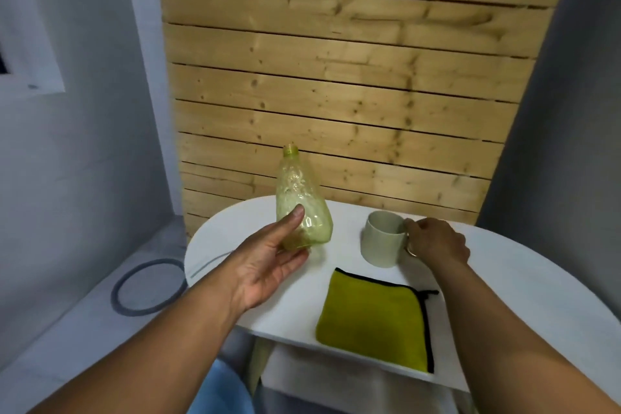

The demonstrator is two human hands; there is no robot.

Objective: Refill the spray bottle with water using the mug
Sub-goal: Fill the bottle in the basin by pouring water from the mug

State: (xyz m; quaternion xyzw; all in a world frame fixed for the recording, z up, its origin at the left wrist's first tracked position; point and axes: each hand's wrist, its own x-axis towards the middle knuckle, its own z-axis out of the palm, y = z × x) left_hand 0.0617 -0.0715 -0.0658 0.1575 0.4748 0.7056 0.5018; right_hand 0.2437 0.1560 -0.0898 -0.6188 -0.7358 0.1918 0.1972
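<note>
A clear yellow-green plastic spray bottle (299, 191) stands on the white table (524, 282), leaning slightly, its neck open with no spray head on it. My left hand (268, 265) grips its lower part, thumb across the front. A pale grey-white mug (381, 239) sits upright to the right of the bottle. My right hand (433, 242) is closed on the mug's handle at its right side. I cannot see inside the mug.
A yellow cloth with black edging (373, 319) lies flat near the table's front edge, below the mug. A wooden slat wall (336, 77) rises behind the table. A grey ring (148, 286) marks the floor at the left.
</note>
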